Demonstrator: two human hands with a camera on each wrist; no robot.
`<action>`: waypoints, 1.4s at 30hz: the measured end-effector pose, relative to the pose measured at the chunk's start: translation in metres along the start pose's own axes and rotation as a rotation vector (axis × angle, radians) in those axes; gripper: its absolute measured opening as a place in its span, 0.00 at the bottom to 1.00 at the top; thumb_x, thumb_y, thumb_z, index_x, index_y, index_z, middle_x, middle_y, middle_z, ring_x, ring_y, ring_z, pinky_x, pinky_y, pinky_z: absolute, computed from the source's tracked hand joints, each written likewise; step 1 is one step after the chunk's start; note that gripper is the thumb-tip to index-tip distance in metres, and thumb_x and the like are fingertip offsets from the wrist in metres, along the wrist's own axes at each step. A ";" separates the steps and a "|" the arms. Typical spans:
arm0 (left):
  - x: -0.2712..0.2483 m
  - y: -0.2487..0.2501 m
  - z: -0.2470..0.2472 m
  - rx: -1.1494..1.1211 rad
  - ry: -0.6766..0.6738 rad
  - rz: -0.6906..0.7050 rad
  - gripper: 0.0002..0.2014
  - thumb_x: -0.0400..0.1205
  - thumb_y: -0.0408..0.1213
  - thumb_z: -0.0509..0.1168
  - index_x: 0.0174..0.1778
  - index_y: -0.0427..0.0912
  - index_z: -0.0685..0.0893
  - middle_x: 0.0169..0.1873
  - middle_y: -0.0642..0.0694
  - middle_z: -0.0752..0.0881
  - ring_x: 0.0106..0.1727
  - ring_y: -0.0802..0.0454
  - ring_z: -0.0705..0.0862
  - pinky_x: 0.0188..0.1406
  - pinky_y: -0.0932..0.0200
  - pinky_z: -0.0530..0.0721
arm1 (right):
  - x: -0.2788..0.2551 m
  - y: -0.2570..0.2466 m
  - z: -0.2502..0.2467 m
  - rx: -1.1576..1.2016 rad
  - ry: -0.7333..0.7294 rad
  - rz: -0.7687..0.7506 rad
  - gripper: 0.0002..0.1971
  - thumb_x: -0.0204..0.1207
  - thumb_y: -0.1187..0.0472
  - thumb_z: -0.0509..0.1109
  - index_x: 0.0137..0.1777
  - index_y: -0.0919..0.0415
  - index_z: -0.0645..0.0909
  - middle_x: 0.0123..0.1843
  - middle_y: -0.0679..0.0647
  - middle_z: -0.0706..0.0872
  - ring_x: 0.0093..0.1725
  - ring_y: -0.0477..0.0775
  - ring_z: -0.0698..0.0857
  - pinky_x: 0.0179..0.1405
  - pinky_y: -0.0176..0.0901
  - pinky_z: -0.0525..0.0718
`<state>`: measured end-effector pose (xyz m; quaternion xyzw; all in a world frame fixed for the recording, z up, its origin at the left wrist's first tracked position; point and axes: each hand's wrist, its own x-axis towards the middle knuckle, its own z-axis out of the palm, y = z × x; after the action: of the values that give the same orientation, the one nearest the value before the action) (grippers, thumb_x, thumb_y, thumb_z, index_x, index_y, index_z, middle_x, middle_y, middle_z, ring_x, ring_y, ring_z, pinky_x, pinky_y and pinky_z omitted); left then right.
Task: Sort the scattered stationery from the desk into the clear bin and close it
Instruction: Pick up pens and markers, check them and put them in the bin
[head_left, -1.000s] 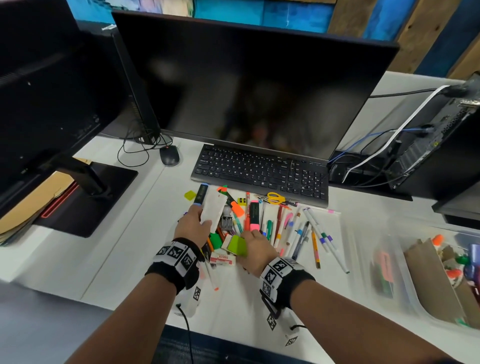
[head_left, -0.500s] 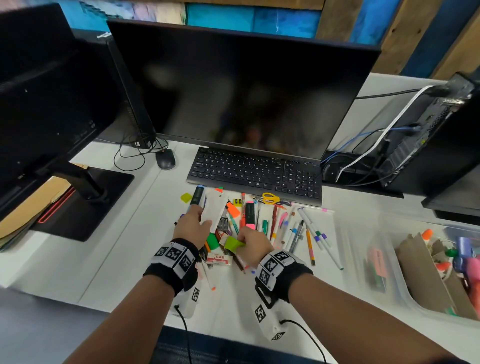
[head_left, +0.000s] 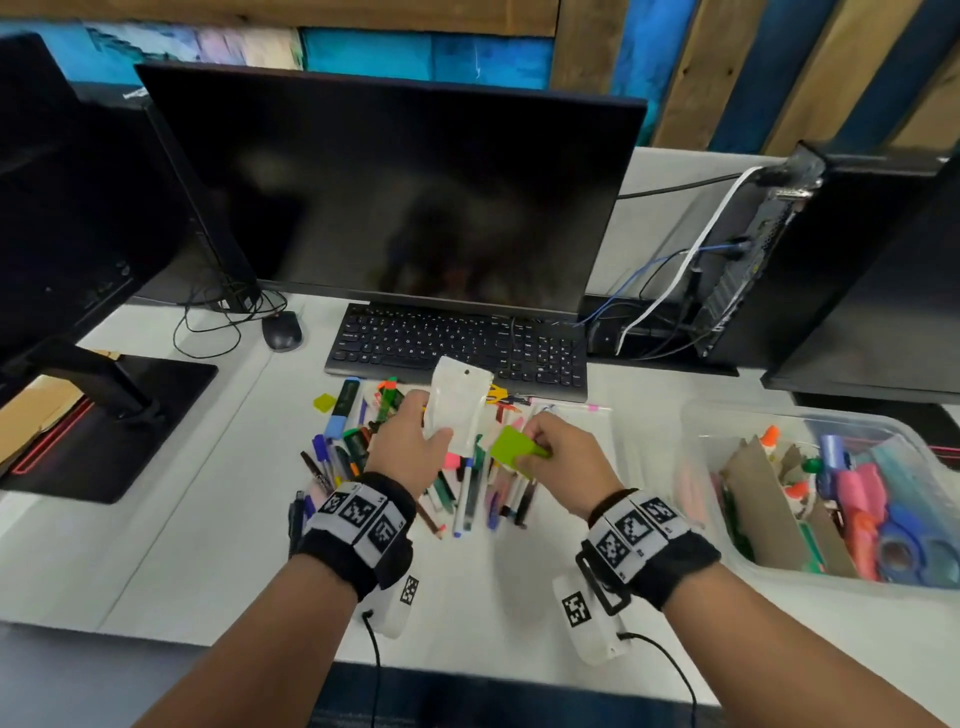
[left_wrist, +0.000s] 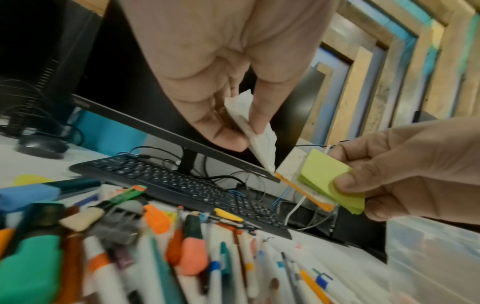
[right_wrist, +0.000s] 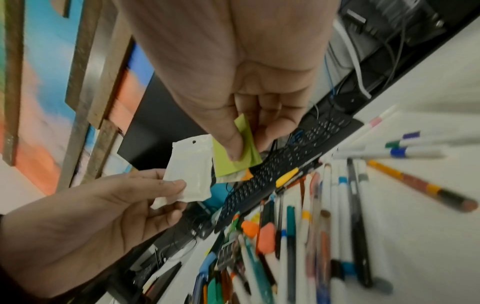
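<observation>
My left hand (head_left: 410, 441) (left_wrist: 233, 131) pinches a white plastic packet (head_left: 460, 405) (left_wrist: 259, 142) (right_wrist: 192, 170) and holds it above the pile. My right hand (head_left: 550, 452) (right_wrist: 239, 144) pinches a green sticky-note pad (head_left: 511, 452) (left_wrist: 330, 179) (right_wrist: 233, 152) with a white and orange item under it. Both hands hover over a heap of pens, markers and highlighters (head_left: 415, 467) (left_wrist: 155, 257) (right_wrist: 311, 236) on the white desk (head_left: 208, 519). The clear bin (head_left: 727, 431) stands at the right, lidless, with a cardboard divider and coloured stationery inside.
A black keyboard (head_left: 457, 348) lies just behind the pile under a large monitor (head_left: 389, 192). A mouse (head_left: 282, 331) and cables sit at the left, near a second monitor's stand (head_left: 104, 415). A black computer case (head_left: 805, 249) stands at the back right.
Both hands have lifted off the pile, the left raising the white packet, the right carrying the green pad up and rightwards. The head view shifted right, showing more of the bin.
</observation>
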<state>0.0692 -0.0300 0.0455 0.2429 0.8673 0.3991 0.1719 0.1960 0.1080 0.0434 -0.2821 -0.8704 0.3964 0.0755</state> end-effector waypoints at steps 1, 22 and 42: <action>-0.003 0.009 0.005 -0.041 0.003 0.019 0.19 0.80 0.32 0.64 0.67 0.43 0.70 0.53 0.43 0.86 0.55 0.41 0.84 0.54 0.53 0.80 | -0.006 0.004 -0.009 0.016 0.024 -0.006 0.12 0.72 0.66 0.72 0.39 0.52 0.72 0.31 0.46 0.73 0.35 0.50 0.72 0.29 0.27 0.68; -0.080 0.150 0.145 -0.054 -0.174 0.351 0.22 0.81 0.33 0.62 0.72 0.52 0.73 0.62 0.48 0.84 0.55 0.49 0.81 0.54 0.67 0.72 | -0.102 0.132 -0.188 0.049 0.342 0.146 0.06 0.73 0.65 0.72 0.45 0.56 0.78 0.41 0.54 0.86 0.42 0.61 0.85 0.46 0.54 0.85; -0.086 0.164 0.206 0.010 -0.196 0.268 0.22 0.83 0.35 0.62 0.73 0.52 0.70 0.71 0.52 0.76 0.66 0.53 0.76 0.62 0.67 0.70 | -0.098 0.173 -0.203 -0.662 -0.199 0.227 0.25 0.75 0.71 0.57 0.67 0.49 0.79 0.77 0.61 0.69 0.73 0.60 0.76 0.64 0.49 0.79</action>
<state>0.2881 0.1398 0.0540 0.3951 0.8081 0.3887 0.1994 0.4240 0.2762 0.0624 -0.3460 -0.9179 0.1246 -0.1494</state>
